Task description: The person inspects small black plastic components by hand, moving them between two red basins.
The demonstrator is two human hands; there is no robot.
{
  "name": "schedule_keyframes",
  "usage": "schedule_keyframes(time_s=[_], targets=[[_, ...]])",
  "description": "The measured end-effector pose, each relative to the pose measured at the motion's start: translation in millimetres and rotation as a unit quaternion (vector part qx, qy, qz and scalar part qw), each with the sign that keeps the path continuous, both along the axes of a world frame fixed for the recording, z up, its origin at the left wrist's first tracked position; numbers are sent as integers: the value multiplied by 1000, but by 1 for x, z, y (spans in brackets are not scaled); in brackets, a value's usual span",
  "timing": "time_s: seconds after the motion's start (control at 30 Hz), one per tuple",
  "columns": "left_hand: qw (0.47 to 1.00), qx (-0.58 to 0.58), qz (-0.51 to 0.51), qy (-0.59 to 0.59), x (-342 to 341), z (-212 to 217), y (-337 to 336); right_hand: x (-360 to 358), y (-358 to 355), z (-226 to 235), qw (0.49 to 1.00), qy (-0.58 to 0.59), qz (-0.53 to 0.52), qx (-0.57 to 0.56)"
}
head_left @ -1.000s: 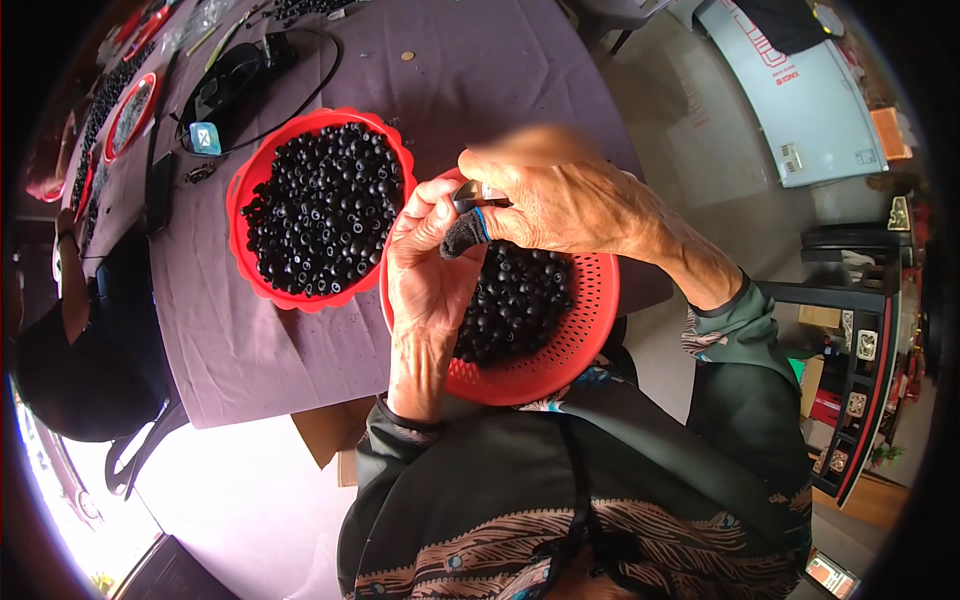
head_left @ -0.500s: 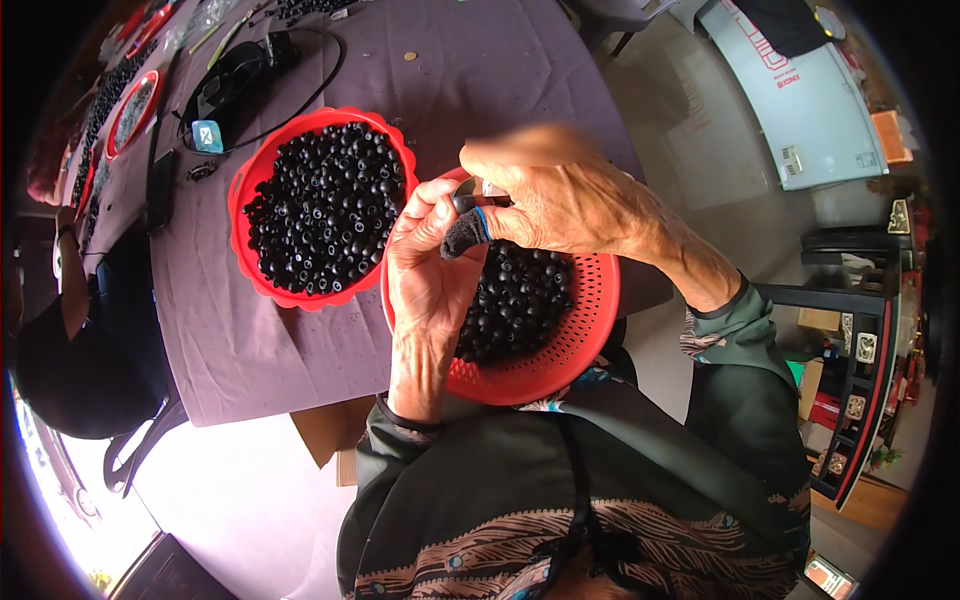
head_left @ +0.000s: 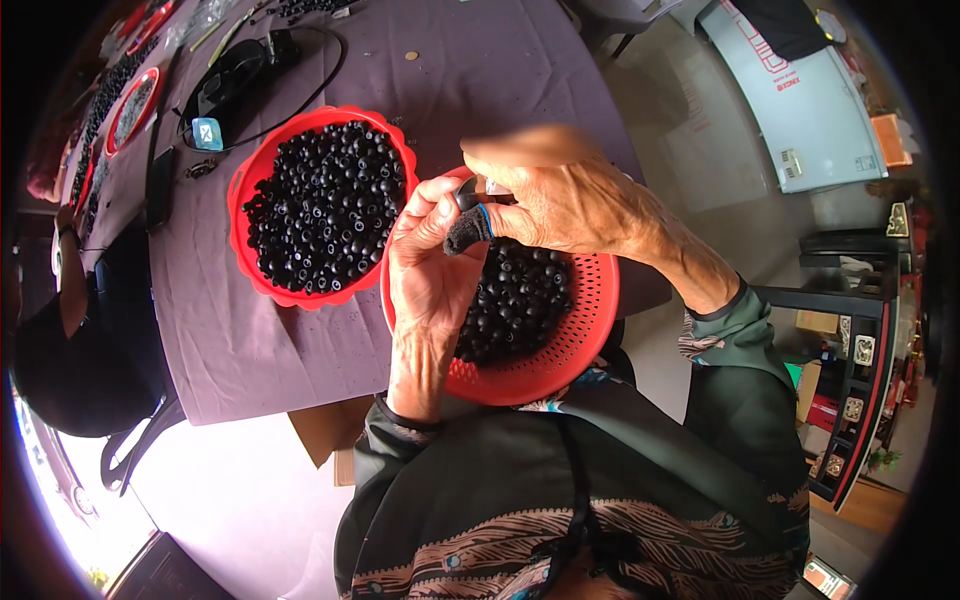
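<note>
A small smooth dark piece (head_left: 467, 196) is pinched by the left hand (head_left: 430, 272) over a perforated red plastic colander (head_left: 592, 302) of glossy rounded beads (head_left: 515, 305); the hold of the right hand (head_left: 575, 205), thumb covered by a fuzzy knitted cot (head_left: 466, 232), cannot be told. A scalloped red basin (head_left: 241, 235) is filled with hollow black beads (head_left: 325, 210).

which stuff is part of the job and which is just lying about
Seems in use:
left hand and right hand, meeting at a small dark item
dark thumb cover
red perforated basket, red scalloped basket, both holding black bead-like pieces

Likely lying about:
black corded device
blue square item
small tan disc
</note>
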State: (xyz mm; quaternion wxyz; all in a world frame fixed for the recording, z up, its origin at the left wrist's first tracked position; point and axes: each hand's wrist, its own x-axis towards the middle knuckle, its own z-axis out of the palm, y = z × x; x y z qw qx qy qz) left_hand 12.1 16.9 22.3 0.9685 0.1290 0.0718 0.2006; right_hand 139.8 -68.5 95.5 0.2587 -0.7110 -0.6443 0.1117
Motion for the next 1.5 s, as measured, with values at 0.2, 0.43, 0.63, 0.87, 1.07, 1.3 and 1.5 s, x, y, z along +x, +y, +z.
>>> schedule_keyframes(time_s=[0.2, 0.43, 0.63, 0.87, 1.07, 1.3, 1.5], targets=[[1000, 9, 0, -15, 1, -5, 0, -3, 1, -10, 999, -29, -3, -12], [943, 281, 25, 175, -11, -5, 3, 7, -12, -9, 999, 1, 22, -28], [686, 675, 64, 263, -26, -16, 2, 7, -14, -20, 996, 75, 31, -35], [477, 772, 184, 379, -44, -15, 73, 11, -22, -26, 997, 66, 11, -29], [343, 867, 110, 344, -39, -43, 100, 9, -21, -28, 997, 64, 15, -34], [326, 884, 88, 323, -33, -45, 102, 9, -21, -33, 995, 91, 8, -51], [316, 885, 66, 336, -33, -39, 105, 7, -18, -34, 994, 97, 18, -51]])
